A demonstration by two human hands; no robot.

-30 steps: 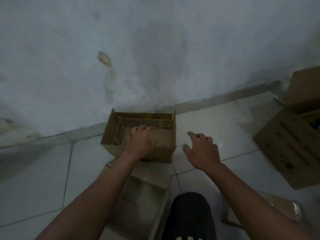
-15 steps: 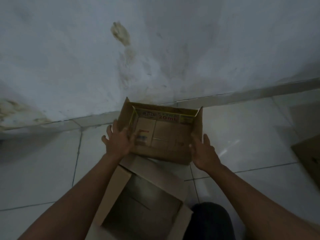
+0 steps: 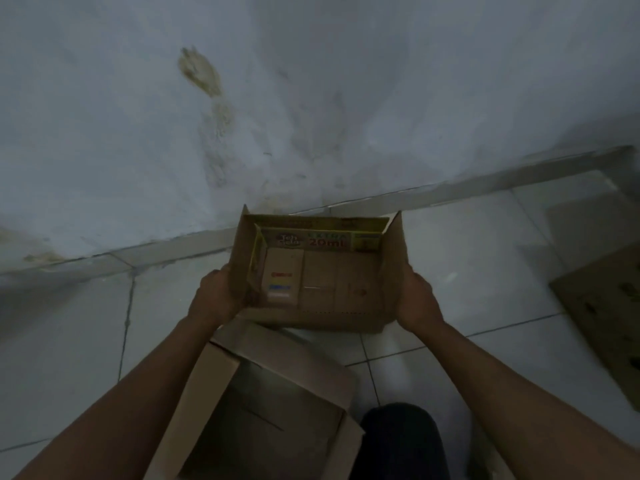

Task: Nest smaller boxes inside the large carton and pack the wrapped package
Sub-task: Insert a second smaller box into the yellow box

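Room: pale tiled floor [image 3: 69, 341] meeting a stained, whitish wall [image 3: 311, 98]; the light is dim.
Small box: a brown cardboard box [image 3: 393, 258], open at the top, sits between your two hands in the middle of the view, its opening tipped towards you.
Inside it: a yellow printed box [image 3: 311, 240] is nested against the walls, with "20ml" readable on its far side.
Your left hand [image 3: 216, 299]: grips the small box's left wall, palm on the cardboard, fingertips hidden.
Your right hand [image 3: 415, 299]: grips the right wall in the same way.
Height: the small box seems raised off the tiles, though the gloom makes that uncertain.
Large carton [image 3: 207, 393]: open, flaps spread, on the floor just in front of you, its far flap under the small box's near edge.
Other carton [image 3: 602, 306]: brown, at the right edge, well apart.
Your knee [image 3: 398, 441]: dark cloth, beside the large carton.
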